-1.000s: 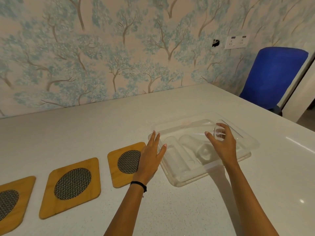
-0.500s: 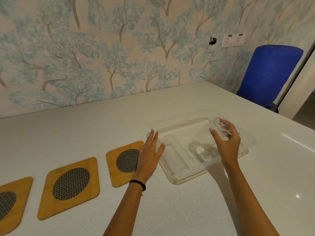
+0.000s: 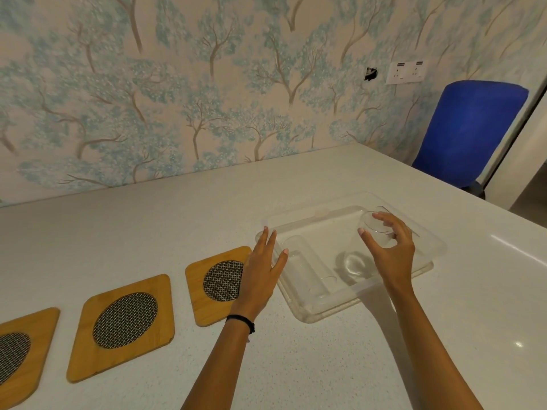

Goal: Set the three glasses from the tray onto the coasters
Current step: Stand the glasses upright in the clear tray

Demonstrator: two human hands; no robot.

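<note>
A clear plastic tray [image 3: 426, 232] lies on the white counter. My right hand [image 3: 390, 250] grips a clear glass [image 3: 373, 224] by its rim and holds it tilted above the tray's right part. Another clear glass [image 3: 307, 269] lies on its side in the tray's left part. A third glass [image 3: 353, 263] shows faintly in the middle of the tray. My left hand [image 3: 260, 270] rests flat with fingers apart against the tray's left edge, partly covering the nearest coaster [image 3: 213, 284]. Two more bamboo coasters with mesh centres, the middle coaster [image 3: 124, 321] and the left coaster [image 3: 17, 350], lie further left.
A papered wall runs along the counter's far edge. A blue chair [image 3: 473, 128] stands beyond the counter's right corner. A wall socket [image 3: 407, 73] sits above it.
My right hand has lifted the glass off the tray floor and tipped it up. My left hand has stayed at the tray's left edge.
</note>
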